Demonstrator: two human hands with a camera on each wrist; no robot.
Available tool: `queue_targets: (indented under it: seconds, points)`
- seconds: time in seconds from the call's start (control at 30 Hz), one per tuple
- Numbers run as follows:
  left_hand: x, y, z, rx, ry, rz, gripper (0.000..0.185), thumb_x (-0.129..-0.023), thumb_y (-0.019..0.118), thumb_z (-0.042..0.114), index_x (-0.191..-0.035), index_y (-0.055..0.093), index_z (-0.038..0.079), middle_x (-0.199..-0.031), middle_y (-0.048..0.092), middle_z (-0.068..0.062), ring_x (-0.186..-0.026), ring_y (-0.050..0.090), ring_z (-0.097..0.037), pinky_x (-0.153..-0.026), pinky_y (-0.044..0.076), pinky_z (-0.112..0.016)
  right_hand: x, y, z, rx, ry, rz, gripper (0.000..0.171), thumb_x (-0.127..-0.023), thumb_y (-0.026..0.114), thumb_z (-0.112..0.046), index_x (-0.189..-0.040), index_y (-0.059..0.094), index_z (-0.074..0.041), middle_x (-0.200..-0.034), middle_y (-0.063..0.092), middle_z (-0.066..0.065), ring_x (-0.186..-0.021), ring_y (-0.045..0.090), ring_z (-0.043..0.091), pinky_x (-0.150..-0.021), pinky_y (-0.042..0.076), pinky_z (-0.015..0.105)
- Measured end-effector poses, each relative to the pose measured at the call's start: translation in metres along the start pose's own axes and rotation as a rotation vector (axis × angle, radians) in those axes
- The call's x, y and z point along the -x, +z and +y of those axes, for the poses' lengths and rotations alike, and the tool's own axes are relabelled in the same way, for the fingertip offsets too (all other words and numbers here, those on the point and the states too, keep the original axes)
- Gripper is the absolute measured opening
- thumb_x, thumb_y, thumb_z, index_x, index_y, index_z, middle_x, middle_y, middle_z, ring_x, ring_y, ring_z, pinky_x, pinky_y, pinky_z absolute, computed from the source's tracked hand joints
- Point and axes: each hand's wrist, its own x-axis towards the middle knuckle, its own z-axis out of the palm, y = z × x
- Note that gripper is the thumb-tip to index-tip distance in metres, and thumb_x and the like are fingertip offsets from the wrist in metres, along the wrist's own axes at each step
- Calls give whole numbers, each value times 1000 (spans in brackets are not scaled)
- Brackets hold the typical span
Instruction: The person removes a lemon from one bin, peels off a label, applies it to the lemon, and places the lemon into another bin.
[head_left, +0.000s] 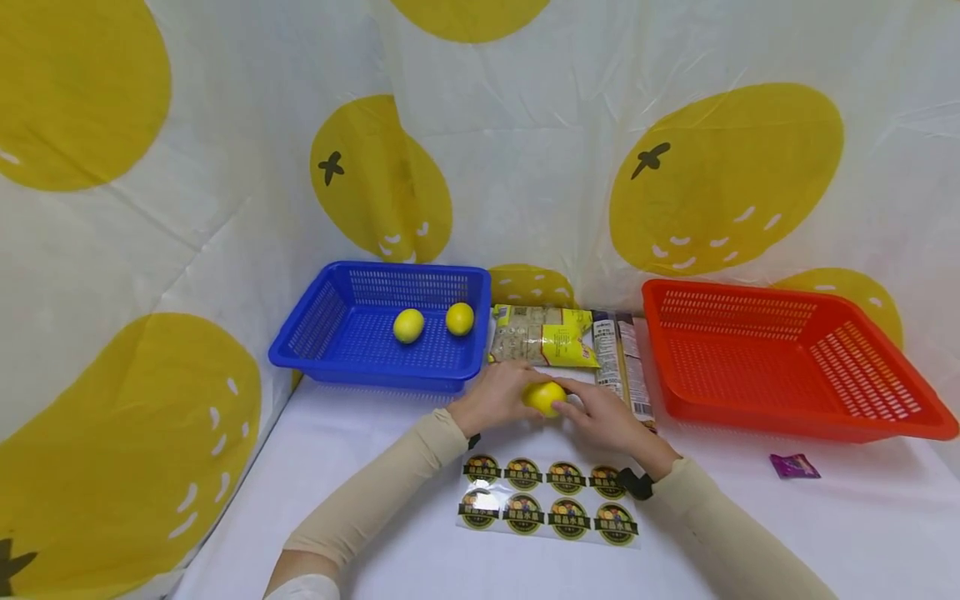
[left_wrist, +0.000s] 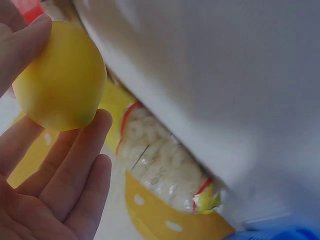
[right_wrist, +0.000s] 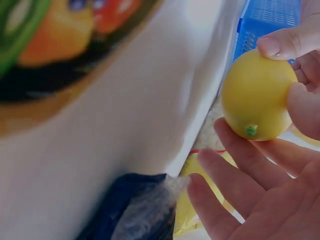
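Both hands meet on one yellow lemon (head_left: 545,399) above the white table. The left hand (head_left: 504,398) grips it from the left, with fingertips against its side in the left wrist view. From the right, the right hand (head_left: 604,416) holds the same lemon; its green stem end (right_wrist: 251,130) faces down in the right wrist view. A thumb (right_wrist: 272,46) presses the fruit near its top there. Just below the hands lies a clear sheet of round black-and-gold fruit stickers (head_left: 546,510).
At the back left a blue basket (head_left: 375,382) contains two lemons (head_left: 408,326). A red basket (head_left: 780,421) stands at the right. Between them lie a yellow food bag (head_left: 551,337) and long packets (head_left: 621,358). A small purple wrapped packet (head_left: 794,466) is in front of the red basket.
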Motion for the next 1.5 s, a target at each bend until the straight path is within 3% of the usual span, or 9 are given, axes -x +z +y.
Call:
queue_targets:
  seconds: [0.2, 0.37, 0.57, 0.73, 0.87, 1.13, 1.5]
  points:
    - [1, 9, -2, -2, -4, -20, 66, -76, 87, 51, -135, 68, 28, -121, 74, 6, -104, 69, -12, -89, 54, -28, -1, 3, -1, 32, 20, -53, 47, -102, 63, -26, -144, 56, -5, -119, 74, 8, -99, 65, 20, -92, 54, 46]
    - [3, 12, -4, 67, 1, -21, 67, -76, 89, 46, -136, 68, 25, -122, 75, 5, -109, 68, -12, -96, 53, -29, 0, 4, -3, 36, 34, -72, 48, -102, 63, -26, -145, 55, -5, -128, 71, 10, -106, 65, 20, -96, 54, 48]
    - [5, 15, -10, 180, -32, -24, 67, -77, 89, 42, -136, 67, 20, -128, 74, 5, -117, 68, -13, -103, 51, -28, -3, 3, -2, 26, 32, -84, 49, -102, 64, -25, -145, 55, -2, -129, 71, 12, -102, 64, 20, -96, 54, 48]
    - [11, 16, -17, 260, -35, -43, 64, -82, 86, 39, -139, 65, 17, -130, 73, 2, -113, 70, -13, -97, 54, -24, -4, 3, -2, 35, 20, -91, 48, -102, 63, -23, -144, 55, 0, -127, 71, 14, -97, 63, 18, -91, 53, 45]
    - [16, 15, -21, 324, -34, -64, 61, -86, 83, 35, -140, 64, 15, -131, 72, -1, -108, 72, -12, -91, 56, -21, -4, 3, -2, 40, 18, -99, 49, -102, 63, -24, -144, 54, 0, -130, 70, 16, -101, 64, 20, -94, 54, 48]
    - [19, 14, -23, 400, -23, -70, 57, -90, 79, 34, -141, 63, 13, -134, 71, -3, -110, 72, -12, -92, 56, -19, -4, 2, -3, 49, 18, -104, 51, -103, 62, -26, -145, 53, 0, -135, 67, 17, -107, 66, 23, -100, 53, 52]
    - [18, 14, -22, 393, -37, -73, 56, -90, 79, 33, -141, 63, 15, -133, 72, -1, -110, 71, -11, -91, 56, -20, -4, 1, -5, 43, 21, -107, 52, -103, 62, -26, -146, 53, 1, -140, 65, 18, -123, 65, 32, -107, 49, 56]
